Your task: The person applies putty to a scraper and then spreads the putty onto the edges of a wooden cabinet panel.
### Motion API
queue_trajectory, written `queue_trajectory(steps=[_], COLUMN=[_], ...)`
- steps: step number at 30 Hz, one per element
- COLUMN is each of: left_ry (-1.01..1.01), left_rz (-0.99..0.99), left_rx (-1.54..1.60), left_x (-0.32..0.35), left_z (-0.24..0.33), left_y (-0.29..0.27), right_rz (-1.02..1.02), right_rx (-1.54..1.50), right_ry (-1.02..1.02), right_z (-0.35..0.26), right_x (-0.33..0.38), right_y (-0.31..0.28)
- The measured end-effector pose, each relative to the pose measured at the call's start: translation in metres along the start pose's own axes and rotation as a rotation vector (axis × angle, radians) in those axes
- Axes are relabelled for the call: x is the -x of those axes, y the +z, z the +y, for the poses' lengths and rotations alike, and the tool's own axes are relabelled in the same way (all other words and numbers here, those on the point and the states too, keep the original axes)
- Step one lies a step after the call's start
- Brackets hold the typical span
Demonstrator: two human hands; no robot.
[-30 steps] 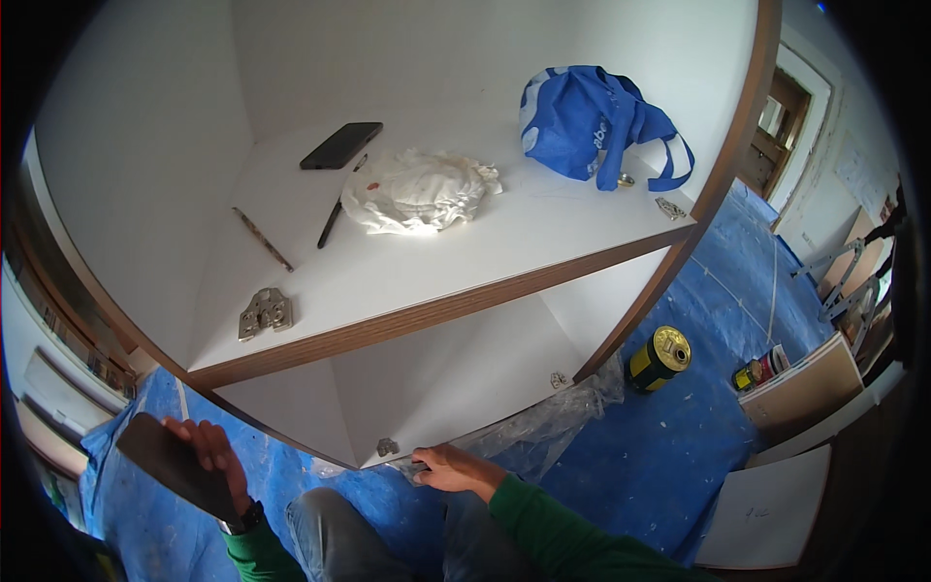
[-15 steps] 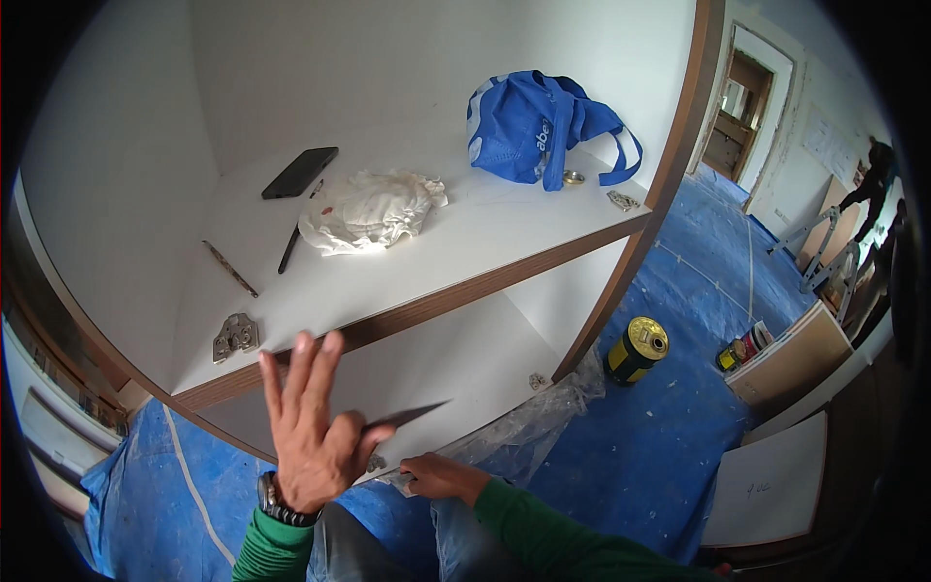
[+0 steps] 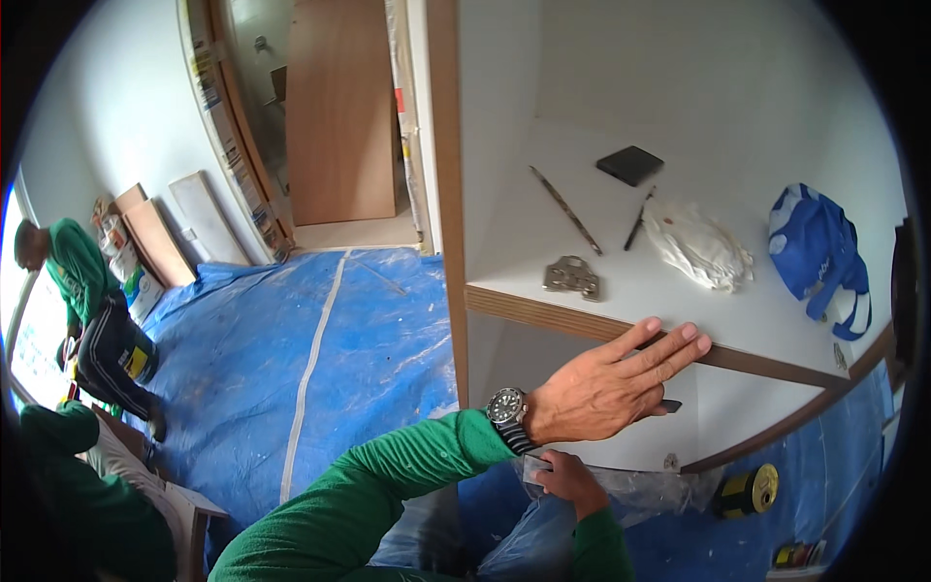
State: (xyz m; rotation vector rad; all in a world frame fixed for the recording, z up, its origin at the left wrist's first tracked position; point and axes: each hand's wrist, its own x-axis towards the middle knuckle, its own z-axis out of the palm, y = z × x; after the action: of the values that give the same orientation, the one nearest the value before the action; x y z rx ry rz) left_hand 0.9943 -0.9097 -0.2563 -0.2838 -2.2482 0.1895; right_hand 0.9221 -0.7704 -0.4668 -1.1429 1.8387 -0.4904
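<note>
My left hand (image 3: 596, 396), with a watch at its wrist, is at the brown front edge (image 3: 553, 312) of a white shelf (image 3: 601, 276), three fingers stretched out. A dark, flat-bladed tool (image 3: 669, 406) sticks out from under this hand; its grip is hidden. Below, my right hand (image 3: 574, 482) is closed on a small, pale flat piece (image 3: 533, 470), too small to name. On the shelf lie a metal hinge (image 3: 571, 278), a mottled pencil-like stick (image 3: 565, 210), a dark pen (image 3: 639, 221), a black phone (image 3: 629, 165) and a crumpled white cloth (image 3: 690, 242).
A blue bag (image 3: 818, 242) is at the shelf's right. Clear plastic sheeting (image 3: 640, 487) and a dark tin (image 3: 749, 492) are below. Blue sheeting (image 3: 378, 359) covers the floor. At left, one person (image 3: 82, 291) bends by a bucket; another person's green sleeve (image 3: 63, 432) is nearer.
The view has swung left, bringing the doorway and two people into sight. My left hand has turned, its fingers now pointing right along the shelf edge. My right hand stays low, still closed.
</note>
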Motion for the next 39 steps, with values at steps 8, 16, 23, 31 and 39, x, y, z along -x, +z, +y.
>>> queue_trajectory(steps=[8, 16, 23, 31, 39], left_ry=[-0.100, -0.164, -0.186, -0.276, -0.568], left_rz=[0.042, 0.027, 0.035, -0.048, -0.293], left_rx=[0.076, 0.105, 0.126, 0.218, 0.641], left_x=[0.035, 0.057, 0.058, 0.036, -0.012], left_z=[-0.007, -0.013, -0.012, -0.013, -0.021], left_y=[-0.037, -0.056, -0.075, -0.114, -0.234], right_rz=[0.001, 0.020, 0.011, 0.208, 0.643], right_rx=[0.042, 0.061, 0.074, 0.052, -0.153], right_ry=[0.041, 0.065, 0.079, -0.037, -0.237], right_z=[-0.006, -0.009, -0.017, -0.006, 0.009], right_x=[-0.004, -0.012, -0.004, 0.000, 0.031], right_y=[0.009, 0.012, 0.007, 0.025, 0.056])
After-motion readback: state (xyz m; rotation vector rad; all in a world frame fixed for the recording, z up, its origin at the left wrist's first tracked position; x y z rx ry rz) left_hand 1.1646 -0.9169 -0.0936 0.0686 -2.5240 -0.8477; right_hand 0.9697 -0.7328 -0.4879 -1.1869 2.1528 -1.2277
